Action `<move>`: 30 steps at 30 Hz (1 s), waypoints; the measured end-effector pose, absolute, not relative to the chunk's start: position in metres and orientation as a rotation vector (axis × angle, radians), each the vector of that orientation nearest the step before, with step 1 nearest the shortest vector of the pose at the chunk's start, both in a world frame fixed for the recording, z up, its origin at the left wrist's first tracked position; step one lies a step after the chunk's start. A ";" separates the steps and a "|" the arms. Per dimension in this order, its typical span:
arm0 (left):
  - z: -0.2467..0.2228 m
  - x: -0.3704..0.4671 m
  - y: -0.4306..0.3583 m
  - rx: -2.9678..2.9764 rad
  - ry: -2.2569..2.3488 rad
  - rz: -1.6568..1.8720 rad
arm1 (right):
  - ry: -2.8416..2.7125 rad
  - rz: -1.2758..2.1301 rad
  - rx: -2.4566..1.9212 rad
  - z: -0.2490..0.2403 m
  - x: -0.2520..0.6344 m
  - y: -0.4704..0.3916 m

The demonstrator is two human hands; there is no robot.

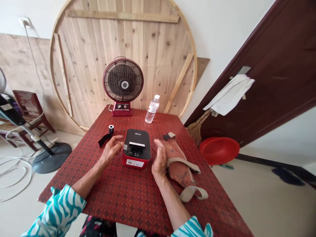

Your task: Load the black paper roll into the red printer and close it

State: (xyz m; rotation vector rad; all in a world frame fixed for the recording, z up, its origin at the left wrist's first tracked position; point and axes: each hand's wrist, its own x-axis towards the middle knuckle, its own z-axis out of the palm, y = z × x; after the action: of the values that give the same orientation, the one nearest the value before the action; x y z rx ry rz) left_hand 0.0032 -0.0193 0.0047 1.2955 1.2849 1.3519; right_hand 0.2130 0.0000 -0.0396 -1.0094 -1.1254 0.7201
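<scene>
Printer (137, 135), one in number, is set just below the centre of the frame, on one desk (118, 197) with a red patterned top. Its black upper face is marked by one white strip at the slot, and its red front by one white label. Two hands are held apart, one on each side of it. The left hand (112, 148) is held with fingers loosely bent at the printer's left edge; whether contact is made cannot be told. The right hand (160, 158) is held open and upright by the right edge, palm turned inward, between the printer and one reddish-brown cloth (180, 173) with pale straps. Left of centre, one small roll (111, 129) is seen with a black strip. Farther up, one red fan (123, 80) and one water bottle (152, 110) are stood on the desk, backed by one round wooden board (153, 42). At the right of the frame, one white towel (228, 94) is hung above a red basin (219, 151). At the left, one wooden chair (28, 102) is seen.
</scene>
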 end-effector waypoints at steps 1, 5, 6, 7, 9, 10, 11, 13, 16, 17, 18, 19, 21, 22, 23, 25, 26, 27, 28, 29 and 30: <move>0.004 0.003 -0.018 1.239 1.252 1.304 | -1.059 0.791 -1.013 -0.044 0.212 0.003; 0.001 0.001 -0.013 1.120 1.138 1.221 | -0.992 0.932 -1.058 -0.053 0.205 0.007; 0.000 0.001 -0.013 1.101 1.104 1.215 | -1.024 0.927 -1.074 -0.053 0.204 0.006; 0.000 0.001 -0.013 1.080 1.071 1.216 | -1.059 0.922 -1.084 -0.051 0.202 0.004; 0.000 0.001 -0.013 1.032 1.014 1.224 | -1.096 0.922 -1.089 -0.047 0.201 0.001; 0.000 0.001 -0.013 1.008 0.995 1.229 | -1.096 0.925 -1.091 -0.045 0.201 0.000; 0.000 0.001 -0.013 0.985 0.983 1.231 | -1.093 0.929 -1.095 -0.044 0.201 -0.001; 0.000 0.001 -0.013 0.944 0.975 1.222 | -1.090 0.934 -1.102 -0.044 0.202 -0.001; -0.001 0.000 -0.012 0.895 0.981 1.205 | -1.082 0.957 -1.086 -0.046 0.203 0.001; -0.002 0.000 -0.011 0.881 0.982 1.198 | -1.078 0.963 -1.079 -0.047 0.203 0.002; -0.002 0.000 -0.011 0.870 0.983 1.192 | -1.072 0.966 -1.073 -0.048 0.203 0.002; -0.003 0.000 -0.011 0.859 0.982 1.187 | -1.069 0.967 -1.070 -0.048 0.202 0.002; -0.003 0.001 -0.011 0.839 0.978 1.184 | -1.071 0.962 -1.077 -0.047 0.202 0.001; -0.003 0.001 -0.011 0.829 0.977 1.185 | -1.073 0.960 -1.084 -0.046 0.202 0.000; -0.003 0.001 -0.011 0.821 0.976 1.186 | -1.074 0.962 -1.092 -0.045 0.202 0.000; -0.002 0.002 -0.010 0.819 0.979 1.176 | -1.075 0.968 -1.109 -0.044 0.201 -0.001; -0.002 0.002 -0.010 0.825 0.984 1.171 | -1.074 0.967 -1.116 -0.043 0.201 -0.001; -0.002 0.002 -0.009 0.832 0.990 1.169 | -1.074 0.964 -1.119 -0.043 0.201 -0.001; -0.001 0.003 -0.009 0.837 0.995 1.169 | -1.076 0.959 -1.117 -0.043 0.201 -0.001; -0.001 0.003 -0.009 0.840 0.998 1.175 | -1.080 0.955 -1.110 -0.044 0.200 -0.001; -0.001 0.003 -0.010 0.841 1.000 1.179 | -1.085 0.954 -1.102 -0.045 0.200 -0.001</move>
State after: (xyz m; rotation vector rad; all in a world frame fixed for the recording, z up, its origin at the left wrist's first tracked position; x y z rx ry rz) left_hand 0.0031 -0.0097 -0.0008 0.8408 1.0000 1.1794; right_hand 0.2003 -0.0010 -0.0445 -1.1018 -1.0848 0.9543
